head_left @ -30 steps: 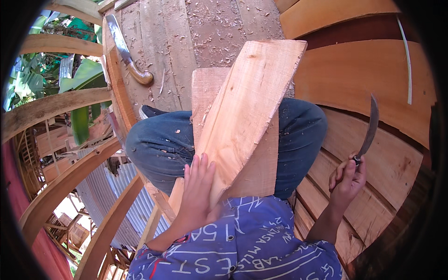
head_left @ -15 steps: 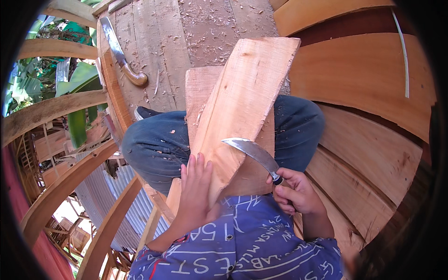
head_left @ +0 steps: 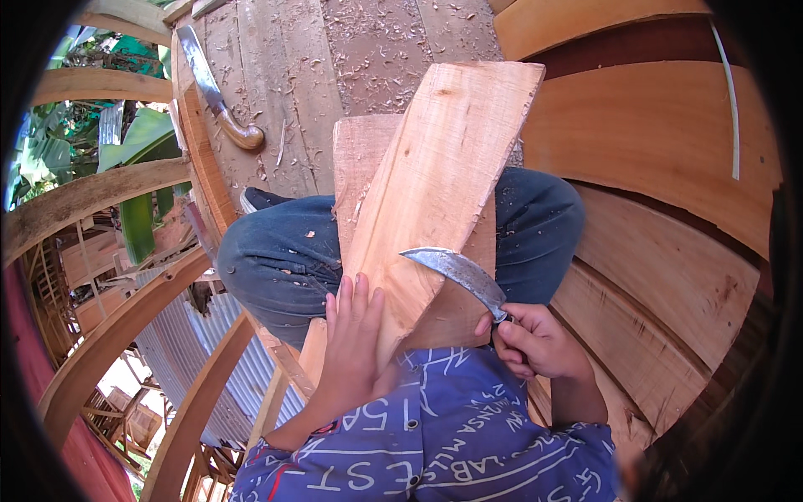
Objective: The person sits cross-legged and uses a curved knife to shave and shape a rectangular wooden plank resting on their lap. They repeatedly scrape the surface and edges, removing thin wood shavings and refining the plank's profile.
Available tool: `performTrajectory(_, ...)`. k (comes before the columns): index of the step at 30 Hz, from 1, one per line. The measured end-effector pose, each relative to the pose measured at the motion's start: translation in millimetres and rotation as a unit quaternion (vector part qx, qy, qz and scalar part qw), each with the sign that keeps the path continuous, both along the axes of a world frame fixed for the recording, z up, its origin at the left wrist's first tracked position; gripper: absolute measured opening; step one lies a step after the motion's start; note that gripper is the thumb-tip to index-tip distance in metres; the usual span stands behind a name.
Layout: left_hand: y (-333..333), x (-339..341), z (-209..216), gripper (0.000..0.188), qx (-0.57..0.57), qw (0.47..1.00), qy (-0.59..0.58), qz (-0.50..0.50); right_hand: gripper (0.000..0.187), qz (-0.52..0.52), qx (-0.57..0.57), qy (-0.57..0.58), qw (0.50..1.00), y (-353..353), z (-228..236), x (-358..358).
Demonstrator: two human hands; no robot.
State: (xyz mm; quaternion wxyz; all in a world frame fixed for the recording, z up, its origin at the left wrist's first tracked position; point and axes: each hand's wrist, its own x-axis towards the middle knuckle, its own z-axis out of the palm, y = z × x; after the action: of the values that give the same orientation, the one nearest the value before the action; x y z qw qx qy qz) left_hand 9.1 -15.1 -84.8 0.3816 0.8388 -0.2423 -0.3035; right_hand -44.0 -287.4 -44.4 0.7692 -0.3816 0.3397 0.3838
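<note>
A pale wooden board point(head_left: 443, 159) lies slantwise across my lap, on top of another, pinkish board point(head_left: 355, 151). My left hand point(head_left: 353, 335) rests flat on the upper board's near left end, fingers stretched out. In my right hand point(head_left: 535, 339) is the handle of a curved knife point(head_left: 464, 274) with a sickle-like blade. The blade points left, its tip over the upper board near its right edge. Whether the blade touches the wood I cannot tell. My fingers cover most of the handle.
A large knife point(head_left: 219, 96) with a wooden handle lies at the far left on a plank floor point(head_left: 293, 67) strewn with shavings. Curved wooden slats point(head_left: 109, 197) line the left side, with corrugated metal sheets point(head_left: 226, 351) beyond. Wide boards point(head_left: 652, 125) stand at the right.
My right hand has shifted slightly to the right, and the knife blade has turned a little with it. The upper board has moved slightly at its far end. My left hand stays in place.
</note>
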Motion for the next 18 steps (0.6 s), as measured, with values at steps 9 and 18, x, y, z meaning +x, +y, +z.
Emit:
performTrajectory(9, -1, 1, 1, 0.099, 0.004, 1.000, 0.002, 0.005, 0.016, -0.008, -0.135, -0.064, 0.989, 16, -8, -9)
performTrajectory(18, -3, -2, -1, 0.100, 0.009, 1.000, -0.014, 0.004, 0.019, -0.008, -0.007, 0.010, 1.000, -1, -6, 0)
